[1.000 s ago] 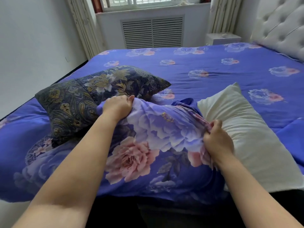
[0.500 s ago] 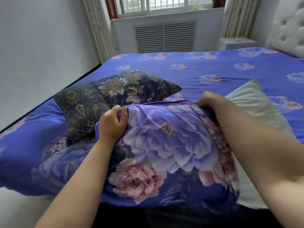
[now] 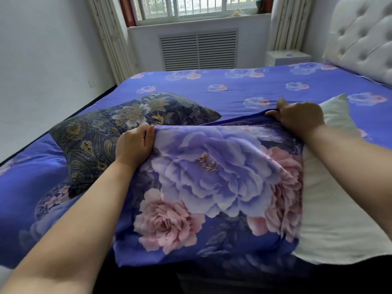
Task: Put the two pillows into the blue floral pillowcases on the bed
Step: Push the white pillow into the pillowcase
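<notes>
A blue floral pillowcase (image 3: pixel 212 187) with big purple and pink flowers lies spread in front of me on the bed. My left hand (image 3: pixel 134 146) grips its far left edge. My right hand (image 3: pixel 299 117) grips its far right edge, next to a bare white pillow (image 3: pixel 331 209) that lies along the right and is partly under the case. A dark navy and gold patterned pillow (image 3: pixel 106 136) sits to the left. Below it, part of a second blue floral cloth (image 3: pixel 51 204) shows.
The bed (image 3: pixel 233 88) wears a blue floral sheet. A tufted white headboard (image 3: pixel 360 39) is at the right, a white nightstand (image 3: pixel 286 57) beside it, a radiator cover (image 3: pixel 198 52) under the window, and a wall close on the left.
My right hand has moved from the near right edge of the pillowcase up to its far edge and stretched it out. The case now lies wider and flatter.
</notes>
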